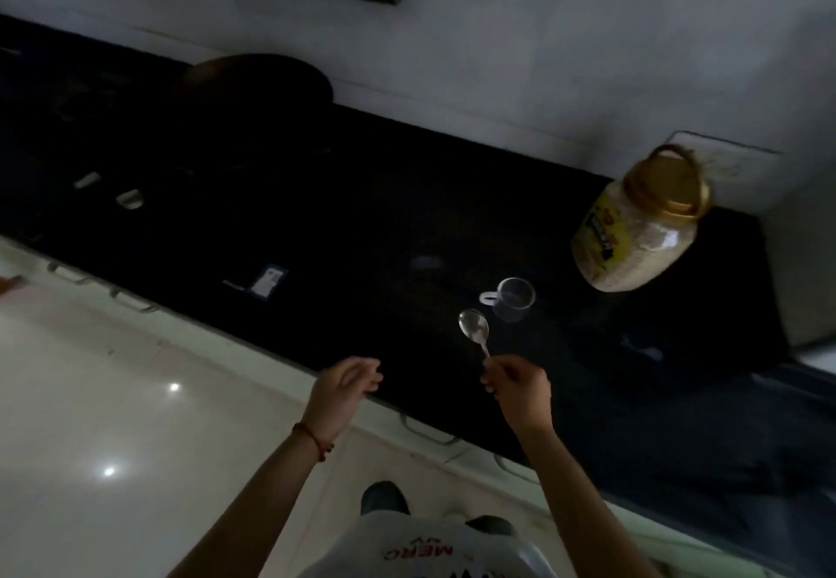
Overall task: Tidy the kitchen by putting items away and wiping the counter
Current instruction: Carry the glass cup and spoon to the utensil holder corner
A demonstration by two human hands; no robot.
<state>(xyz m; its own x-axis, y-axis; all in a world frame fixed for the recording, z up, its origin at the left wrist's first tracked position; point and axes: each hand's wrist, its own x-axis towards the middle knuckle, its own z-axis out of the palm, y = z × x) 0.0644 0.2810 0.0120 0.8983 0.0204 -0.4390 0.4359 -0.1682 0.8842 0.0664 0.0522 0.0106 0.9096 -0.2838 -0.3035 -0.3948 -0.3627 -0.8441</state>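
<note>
Barely started: right hand pinching spoon, left hand loose and empty, cup and jar left on unwiped table.

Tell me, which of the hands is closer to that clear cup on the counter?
Right. The right hand, holding a spoon, is just below the clear cup. The left hand hangs empty at the counter edge, farther off to the cup's left.

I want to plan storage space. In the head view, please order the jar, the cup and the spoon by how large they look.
1. jar, clearly the largest.
2. and 3. cup and spoon look similar; the spoon, held in the right hand, is nearer the camera, so I do not rank them.
</note>
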